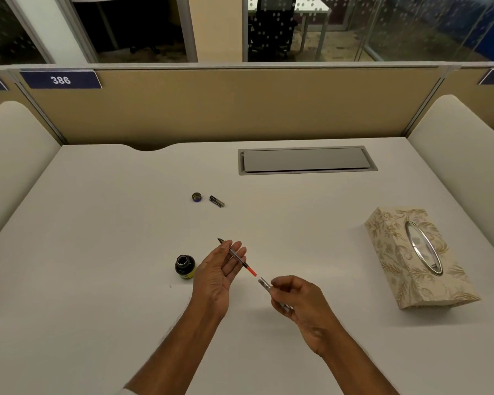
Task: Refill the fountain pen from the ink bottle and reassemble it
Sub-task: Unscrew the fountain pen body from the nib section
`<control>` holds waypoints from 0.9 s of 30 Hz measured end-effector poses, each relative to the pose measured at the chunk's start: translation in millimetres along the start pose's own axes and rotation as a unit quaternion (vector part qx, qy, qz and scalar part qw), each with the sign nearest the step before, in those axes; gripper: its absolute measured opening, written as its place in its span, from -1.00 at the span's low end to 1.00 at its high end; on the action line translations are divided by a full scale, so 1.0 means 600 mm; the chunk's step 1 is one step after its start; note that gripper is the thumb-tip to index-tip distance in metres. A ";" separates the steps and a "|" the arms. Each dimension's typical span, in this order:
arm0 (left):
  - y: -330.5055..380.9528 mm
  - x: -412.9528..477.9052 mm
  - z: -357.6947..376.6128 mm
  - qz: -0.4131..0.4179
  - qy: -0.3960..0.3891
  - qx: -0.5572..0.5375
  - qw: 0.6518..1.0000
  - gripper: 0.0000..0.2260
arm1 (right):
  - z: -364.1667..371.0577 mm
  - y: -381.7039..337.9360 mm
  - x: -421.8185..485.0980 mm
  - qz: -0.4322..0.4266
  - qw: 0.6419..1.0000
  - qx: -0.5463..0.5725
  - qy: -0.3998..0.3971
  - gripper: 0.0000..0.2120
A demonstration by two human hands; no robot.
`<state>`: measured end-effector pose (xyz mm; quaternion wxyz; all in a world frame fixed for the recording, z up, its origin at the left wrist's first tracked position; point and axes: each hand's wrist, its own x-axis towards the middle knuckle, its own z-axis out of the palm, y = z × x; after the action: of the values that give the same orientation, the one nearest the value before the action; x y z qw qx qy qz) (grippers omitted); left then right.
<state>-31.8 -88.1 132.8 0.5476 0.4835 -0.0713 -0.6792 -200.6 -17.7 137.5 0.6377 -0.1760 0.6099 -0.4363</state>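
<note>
Nearest, two bare forearms reached in from the bottom edge over the pale surface (97, 238). The right hand (300, 300) had its fingers curled round the pen's silver barrel (264, 284), gripping it so that only the open mouth and a short stretch near the heel of the hand showed. That mouth pointed up and left at the red end of the nib section (238, 258), just short of it with a small gap between them.

The left hand (220, 269) held the nib section off the surface, palm turned to the right, pinching the clear shaft between the thumb and nearly straight fingers. The dark nib stuck out beyond the fingertips toward the far left.

Just left of the left hand stood the ink bottle (185, 266), uncapped, dark with a yellow label, close to the wrist but not touching it. Nothing lay between the barrel and the nib section.

To the right, well apart from the hands, lay a cream floral tissue box (411, 258) with an oval metal-rimmed opening.

Farther off, near the middle of the surface, the bottle cap (196, 197) sat with its open side up, and the pen cap (217, 201) lay on its side just right of it.

Beyond those, a grey cable hatch (305, 159) was set flush into the surface. A tan partition (240, 109) closed the far edge, with a blue plate (60, 79) reading 386 at its top left.
</note>
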 end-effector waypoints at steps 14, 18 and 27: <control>-0.007 0.007 -0.025 -0.027 0.004 0.049 0.998 -0.84 | 0.058 0.079 0.130 -0.345 0.842 -0.360 0.205 -0.85; -0.010 0.008 -0.031 -0.035 0.000 0.056 0.998 -0.80 | 0.055 0.095 0.150 -0.357 0.808 -0.418 0.213 -0.84; -0.012 0.004 -0.039 -0.049 -0.005 0.065 0.997 -0.77 | 0.047 0.100 0.159 -0.334 0.815 -0.430 0.199 -0.84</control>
<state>-19.2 -77.3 115.0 0.4810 0.5176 -0.0942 -0.7013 -165.8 -66.1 37.9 0.1771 -0.5345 0.7528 -0.3409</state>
